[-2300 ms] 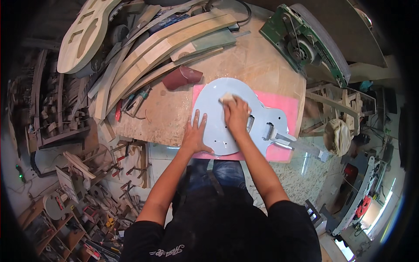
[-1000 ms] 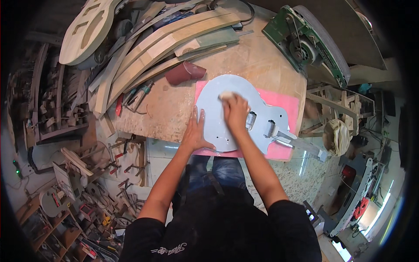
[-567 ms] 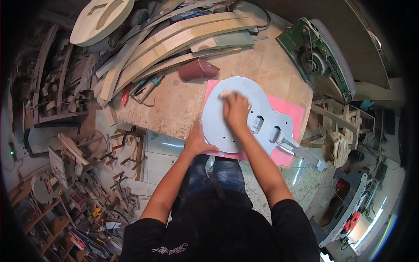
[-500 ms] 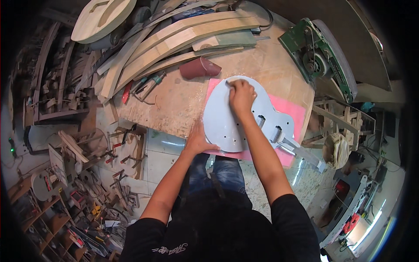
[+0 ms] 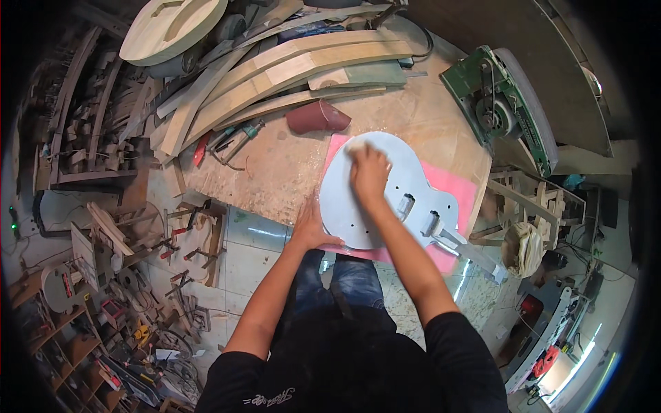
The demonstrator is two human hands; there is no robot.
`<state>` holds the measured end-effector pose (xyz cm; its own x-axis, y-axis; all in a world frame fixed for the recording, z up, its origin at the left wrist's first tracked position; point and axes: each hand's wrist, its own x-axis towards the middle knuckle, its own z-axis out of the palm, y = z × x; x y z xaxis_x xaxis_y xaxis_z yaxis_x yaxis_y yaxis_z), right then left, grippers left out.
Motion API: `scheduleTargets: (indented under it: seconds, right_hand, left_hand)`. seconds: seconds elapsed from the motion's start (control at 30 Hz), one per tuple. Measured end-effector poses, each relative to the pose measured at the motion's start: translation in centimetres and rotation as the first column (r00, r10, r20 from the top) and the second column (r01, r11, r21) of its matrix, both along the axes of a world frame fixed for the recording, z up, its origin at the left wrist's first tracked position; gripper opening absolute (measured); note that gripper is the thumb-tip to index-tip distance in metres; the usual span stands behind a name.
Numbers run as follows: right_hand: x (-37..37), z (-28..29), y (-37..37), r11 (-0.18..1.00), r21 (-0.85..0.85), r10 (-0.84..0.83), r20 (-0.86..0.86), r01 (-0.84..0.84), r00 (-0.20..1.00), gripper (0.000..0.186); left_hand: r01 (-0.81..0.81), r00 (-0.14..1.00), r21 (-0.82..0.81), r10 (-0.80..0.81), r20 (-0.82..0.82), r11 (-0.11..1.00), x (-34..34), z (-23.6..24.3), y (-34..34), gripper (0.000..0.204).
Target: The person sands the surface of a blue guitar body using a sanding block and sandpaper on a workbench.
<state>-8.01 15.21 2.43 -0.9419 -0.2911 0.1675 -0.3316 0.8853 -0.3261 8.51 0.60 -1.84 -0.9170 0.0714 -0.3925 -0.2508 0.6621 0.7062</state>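
A pale blue-white guitar body, with cutouts and small holes, lies on a pink sheet, a narrow grey neck piece sticking out to the lower right. My right hand is closed on a small pale block, partly hidden by the fingers, against the upper left of the body's top. At the body's lower-left edge, my left hand grips the rim, thumb along the near edge and fingers partly hidden.
Curved wooden boards and a raw wood body fill the back left of the bench. A maroon sandpaper roll and clamps lie nearer; a green belt sander stands at right. Shelves hold tools.
My right hand, still on the block, has shifted back and forth, now slightly left and lower. My left fingers, earlier spread on the top, are now over the rim. The view has shifted.
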Motion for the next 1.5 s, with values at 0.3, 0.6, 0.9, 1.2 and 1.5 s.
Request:
scheduleTargets:
  seconds: [0.3,0.6,0.9,1.2,1.5]
  right_hand:
    - [-2.0,0.1,0.8,0.993,-0.110,0.047,0.009,-0.045,0.999,0.032]
    - [7.4,-0.1,0.0,0.950,-0.098,0.310,0.157,-0.297,0.938,0.028]
    - [6.5,-1.2,-1.8,0.982,-0.026,0.188,0.074,-0.187,0.979,0.029]
    - [-3.4,0.2,4.6,0.978,-0.146,-0.151,-0.009,0.148,0.989,0.028]
    - [10.5,-1.1,6.0,0.983,-0.079,0.168,0.035,-0.165,0.985,0.029]
  left_hand:
    - [0.002,1.000,-0.012,-0.001,0.031,1.000,-0.3,0.5,0.1,0.172]
    - [-0.016,0.999,-0.012,0.016,-0.028,1.000,0.4,-0.5,-0.5,0.173]
    - [-0.003,1.000,-0.049,0.004,0.031,0.999,0.1,-1.2,-0.6,0.175]
    - [-0.006,0.999,-0.009,0.006,0.043,1.000,-0.3,0.5,-0.2,0.173]
    - [0.026,1.000,-0.035,-0.026,-0.005,0.999,-0.1,-0.8,-0.1,0.177]
